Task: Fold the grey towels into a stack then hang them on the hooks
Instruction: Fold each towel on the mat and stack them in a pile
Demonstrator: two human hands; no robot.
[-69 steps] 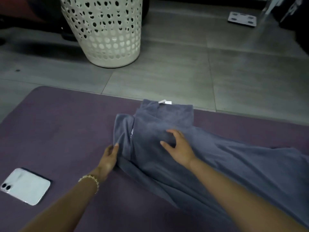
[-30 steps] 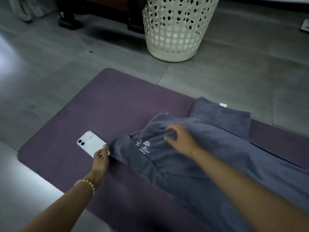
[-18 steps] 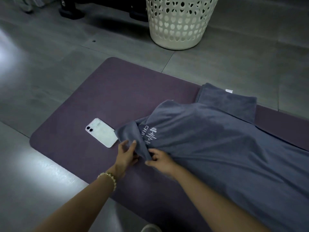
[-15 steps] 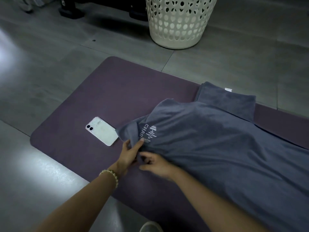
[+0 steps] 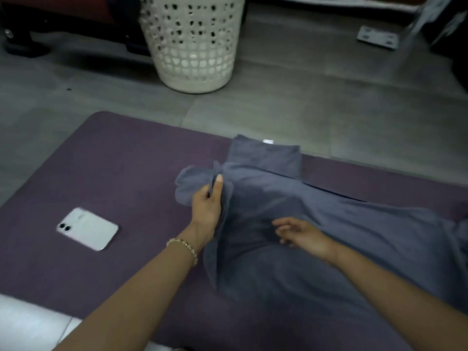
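Two grey towels, one mat (image 5: 114,160): left hand (image 5: 206,206) pinches the spread towel (image 5: 329,236) at its bunched corner, right hand (image 5: 301,234) over it with fingers loosely spread, folded towel (image 5: 266,155) half hidden beneath.

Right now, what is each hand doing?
Left hand: grips a corner of the grey towel.
Right hand: open, fingers relaxed, holding nothing.

One wide head-worn camera, looking forward and steeply down, close over the dull purple floor mat (image 5: 114,153). The left hand (image 5: 206,206) and right hand (image 5: 301,234) sit mid-frame near the lens at the crumpled blue-grey towel (image 5: 342,224); the white perforated plastic laundry basket (image 5: 192,46) stands farther off at the top edge.
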